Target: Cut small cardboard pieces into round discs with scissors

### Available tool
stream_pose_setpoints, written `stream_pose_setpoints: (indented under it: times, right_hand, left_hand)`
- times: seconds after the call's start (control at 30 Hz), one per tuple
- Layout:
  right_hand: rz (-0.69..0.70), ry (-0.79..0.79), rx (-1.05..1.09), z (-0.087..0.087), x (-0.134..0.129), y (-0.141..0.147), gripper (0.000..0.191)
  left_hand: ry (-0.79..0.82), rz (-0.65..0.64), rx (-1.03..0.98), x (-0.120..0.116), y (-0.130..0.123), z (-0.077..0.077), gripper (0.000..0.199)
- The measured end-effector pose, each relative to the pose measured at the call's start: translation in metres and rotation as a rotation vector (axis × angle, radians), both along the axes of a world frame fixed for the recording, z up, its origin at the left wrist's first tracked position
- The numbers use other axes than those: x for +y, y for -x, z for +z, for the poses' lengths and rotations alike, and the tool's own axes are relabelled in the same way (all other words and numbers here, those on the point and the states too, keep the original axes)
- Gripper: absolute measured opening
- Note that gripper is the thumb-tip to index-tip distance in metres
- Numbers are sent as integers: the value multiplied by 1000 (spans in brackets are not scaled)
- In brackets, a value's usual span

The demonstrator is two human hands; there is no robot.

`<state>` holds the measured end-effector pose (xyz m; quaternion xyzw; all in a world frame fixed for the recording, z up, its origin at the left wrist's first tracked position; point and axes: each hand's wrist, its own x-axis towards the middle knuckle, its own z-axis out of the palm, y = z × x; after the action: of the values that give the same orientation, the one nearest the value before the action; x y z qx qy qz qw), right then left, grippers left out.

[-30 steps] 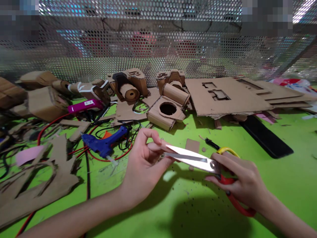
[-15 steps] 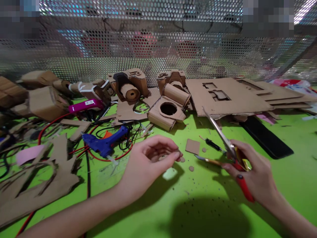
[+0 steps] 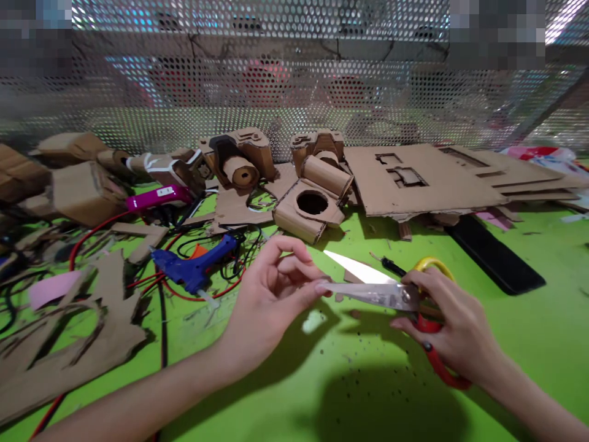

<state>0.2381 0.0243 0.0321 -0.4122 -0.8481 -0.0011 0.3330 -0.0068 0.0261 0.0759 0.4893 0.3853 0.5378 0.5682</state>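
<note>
My left hand (image 3: 280, 294) is pinched shut, thumb against fingertips, over the green table; what it holds is too small or hidden to make out. My right hand (image 3: 455, 325) grips scissors (image 3: 407, 297) with a yellow and a red handle loop. The blades are spread, and the lower tip reaches my left fingertips. Partly covered by the blades is a small cardboard square (image 3: 350, 277). A tiny cardboard disc (image 3: 354, 314) lies below them. Behind the scissors is a slim black tool (image 3: 392, 266).
A blue glue gun (image 3: 197, 261) with cords lies left of my left hand. Cardboard camera models (image 3: 239, 159) and a holed cardboard box (image 3: 299, 215) stand at the back. Cardboard sheets (image 3: 451, 184) and a black slab (image 3: 497, 255) are at right; cardboard scraps (image 3: 105, 331) lie left.
My right hand has swung the scissors left and down toward my left hand. The blades have gone from closed to spread. My left hand has shifted slightly, still pinched.
</note>
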Motion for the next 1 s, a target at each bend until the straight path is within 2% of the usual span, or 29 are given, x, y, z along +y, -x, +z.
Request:
stream_pose_setpoints:
  times: [0.23, 0.4, 0.67, 0.9, 1.0]
  right_hand:
    - [50, 32, 1, -3, -3, 2, 36]
    - [45, 78, -8, -2, -6, 2, 35]
    - [63, 110, 19, -4, -8, 3, 36]
    - [58, 148, 10, -8, -9, 1, 38]
    - [79, 176, 39, -8, -10, 0, 33]
  left_hand:
    - [-115, -13, 19, -5, -1, -1, 33]
    - [-89, -2, 47, -5, -2, 0, 42]
    - [-119, 30, 123, -6, -1, 1, 40]
    - [-209, 12, 159, -7, 1, 1, 39]
    - [-217, -5, 155, -7, 1, 0, 39]
